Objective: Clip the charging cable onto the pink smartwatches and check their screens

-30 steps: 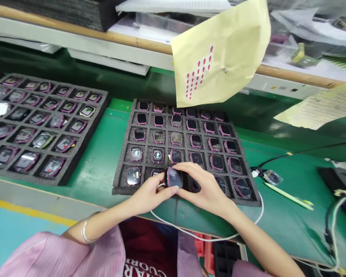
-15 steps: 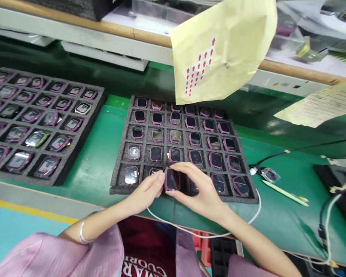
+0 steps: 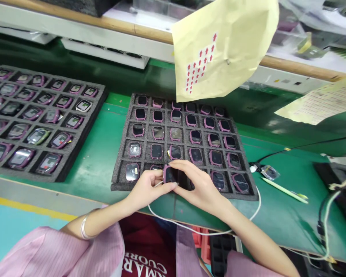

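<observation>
A smartwatch with a purple case and dark screen [image 3: 170, 175] is held just above the front of a dark grey foam tray [image 3: 119, 175]. My right hand [image 3: 198, 181] grips it, fingers along the top edge and thumb near the bottom. My left hand [image 3: 151, 189] is closed at its lower left corner, with the thumb stretched along the bottom edge. A white cable [image 3: 159, 184] shows between my left thumb and fingers; its end at the watch is hidden. Purple-cased watches, such as one dark-screened watch [image 3: 156, 151], lie in the tray's compartments.
Another foam tray [image 3: 83, 148] of watches stands at the left. Yellow sheets, one with red arrow stickers [image 3: 227, 50], hang from the shelf edge [image 3: 150, 32]. A pale green pen [image 3: 284, 190] and a small clear packet [image 3: 270, 173] lie at the right, near black cables.
My left thumb has moved right, under the watch's bottom edge, and the white cable now shows between my left fingers. The watch has shifted slightly up.
</observation>
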Demonstrator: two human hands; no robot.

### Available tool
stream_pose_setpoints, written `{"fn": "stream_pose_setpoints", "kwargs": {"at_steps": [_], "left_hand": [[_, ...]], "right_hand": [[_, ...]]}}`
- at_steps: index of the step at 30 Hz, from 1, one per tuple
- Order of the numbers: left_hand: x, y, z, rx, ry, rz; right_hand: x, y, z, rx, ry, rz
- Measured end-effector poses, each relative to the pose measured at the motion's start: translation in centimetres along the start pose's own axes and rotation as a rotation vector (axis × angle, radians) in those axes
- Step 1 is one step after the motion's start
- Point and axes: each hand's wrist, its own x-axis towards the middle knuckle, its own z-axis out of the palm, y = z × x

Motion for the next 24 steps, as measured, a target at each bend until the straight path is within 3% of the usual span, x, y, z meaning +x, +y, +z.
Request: {"fn": "stream_pose_setpoints", "kwargs": {"at_steps": [4,12,24], "left_hand": [[-0.1,-0.2,0.1,-0.015,0.017,0.016],[0.1,-0.2,-0.1,0.043,0.064,0.018],[-0.1,0.4,-0.2,0.088,0.029,-0.016]], "right_hand": [[0.3,-0.1,-0.1,0.078,-0.003,0.021],[-0.5,0.7,1.4,-0.123,0.04,-0.071],[-0.5,1.7,2.1,0.108,0.089,-0.108]]}}
